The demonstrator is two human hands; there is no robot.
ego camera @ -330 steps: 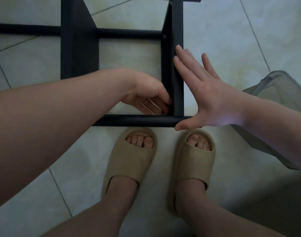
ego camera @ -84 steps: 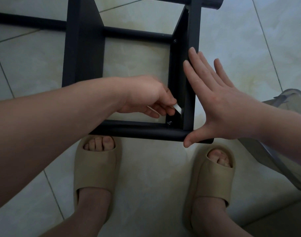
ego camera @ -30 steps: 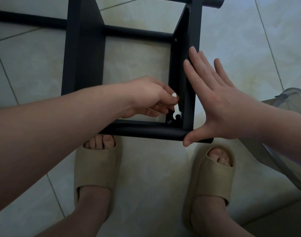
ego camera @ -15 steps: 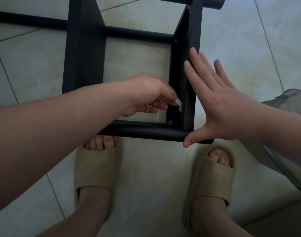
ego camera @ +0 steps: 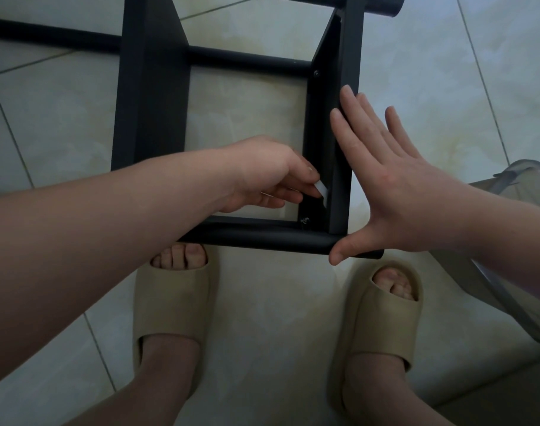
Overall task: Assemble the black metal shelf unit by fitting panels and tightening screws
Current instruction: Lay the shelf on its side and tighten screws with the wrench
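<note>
Down on the glossy pale floor tiles (ego camera: 262, 348), the matte black shelf frame (ego camera: 152, 96) of round tubes and flat panels is lying at 12 o'clock from two beige foam slides (ego camera: 173, 305). The left hand (ego camera: 262, 176) is pinching a small flat silvery wrench (ego camera: 321, 192) just above the corner screw (ego camera: 305, 220), while the right hand (ego camera: 385, 192) is pressing flat and open-palmed against the upright panel (ego camera: 344, 149) at 3 o'clock. Since a second ago, the wrench is sitting lifted off the screw.
</note>
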